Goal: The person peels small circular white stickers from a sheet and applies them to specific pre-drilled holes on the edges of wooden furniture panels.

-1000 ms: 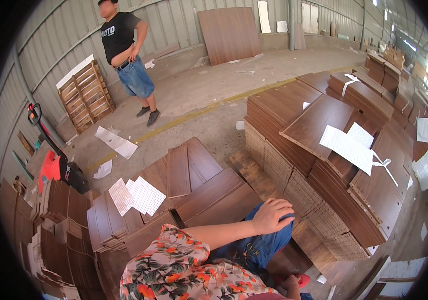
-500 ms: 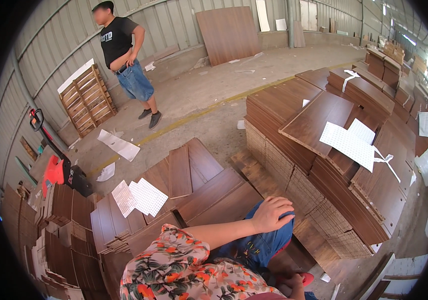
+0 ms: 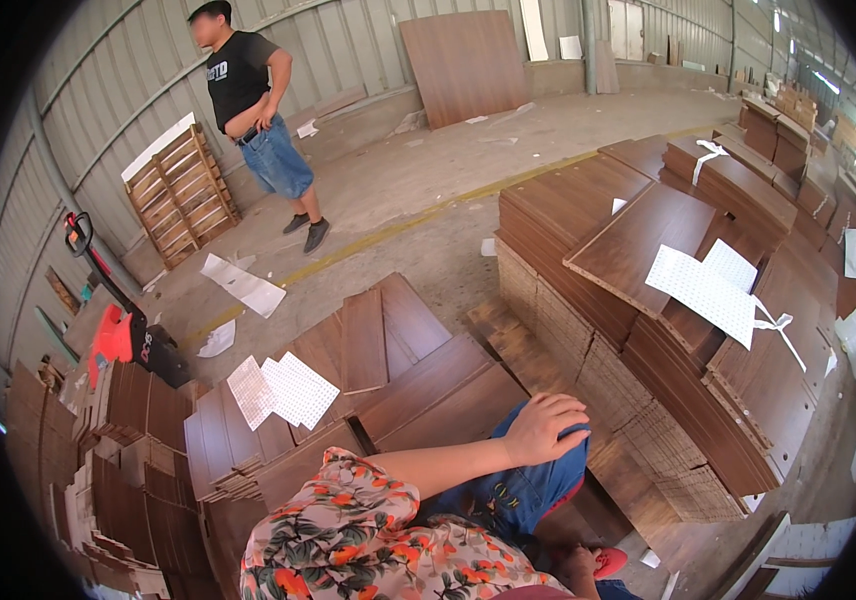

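Observation:
My left hand [image 3: 548, 428] rests on my raised knee in blue jeans [image 3: 493, 490], fingers draped over it and holding nothing. My left forearm comes out of a flowered sleeve [image 3: 348, 500]. Low in the view, my right hand [image 3: 580, 568] is beside a red shoe [image 3: 608, 562]; it lies in shadow and its fingers are too small to make out. Left of my knee are stacked brown wood panels [image 3: 418, 400], with dotted paper sheets [image 3: 298, 392] on top. On the right stands a larger panel stack [image 3: 588, 215] on a wooden pallet [image 3: 508, 335].
A person [image 3: 258, 110] in a black shirt and denim shorts stands at the far left, hand on hip. Nearby are a leaning pallet [image 3: 180, 195] and a red and black pallet jack [image 3: 118, 335]. Dotted sheets [image 3: 703, 290] and a white strap [image 3: 773, 322] lie on the right stack.
The view has shifted slightly, so the surroundings sit a little to the right. My left hand stays on the knee; my right hand has shifted slightly beside the shoe.

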Demonstrator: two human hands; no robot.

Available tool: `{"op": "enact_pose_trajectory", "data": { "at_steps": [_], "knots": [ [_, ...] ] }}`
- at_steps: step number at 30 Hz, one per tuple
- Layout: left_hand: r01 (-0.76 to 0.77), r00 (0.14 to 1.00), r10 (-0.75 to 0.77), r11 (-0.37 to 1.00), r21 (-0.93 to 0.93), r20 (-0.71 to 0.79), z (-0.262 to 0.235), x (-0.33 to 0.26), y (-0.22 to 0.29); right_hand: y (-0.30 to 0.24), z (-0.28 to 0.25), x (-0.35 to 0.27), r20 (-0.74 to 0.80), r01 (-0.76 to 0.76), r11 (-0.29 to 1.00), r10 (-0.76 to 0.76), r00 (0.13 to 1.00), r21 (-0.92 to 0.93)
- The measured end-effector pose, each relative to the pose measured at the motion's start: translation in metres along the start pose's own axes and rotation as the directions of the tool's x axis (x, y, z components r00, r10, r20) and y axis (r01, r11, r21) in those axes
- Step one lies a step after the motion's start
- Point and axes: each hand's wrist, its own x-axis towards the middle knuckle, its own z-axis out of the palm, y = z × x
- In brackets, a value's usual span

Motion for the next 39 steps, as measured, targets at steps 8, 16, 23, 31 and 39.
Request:
{"op": "enact_pose_trajectory", "data": {
  "at_steps": [8,16,23,31,39],
  "knots": [
    [0.022,1.0,-0.022,1.0,0.01,-0.001,-0.006,-0.004,-0.005,-0.021,-0.05,-0.026,0.135,0.123,0.992,-0.121,0.983,-0.002],
    [0.007,1.0,-0.007,1.0,0.002,0.005,-0.004,0.001,-0.001,0.011,0.009,0.02,0.073,-0.112,0.982,0.101,0.992,0.152],
    [0.007,1.0,-0.007,1.0,0.016,-0.001,-0.001,0.001,-0.003,0.006,0.005,0.024,0.099,0.14,0.99,-0.138,0.985,-0.013],
    [0.012,1.0,-0.012,1.0,0.002,0.001,-0.003,-0.001,-0.002,0.003,0.005,0.015,0.057,0.002,0.997,-0.006,0.998,0.081],
    [0.008,1.0,-0.008,1.0,0.005,-0.015,-0.003,-0.001,-0.005,0.007,-0.004,0.014,0.152,-0.084,0.987,0.062,0.986,0.138]
  ]
}}
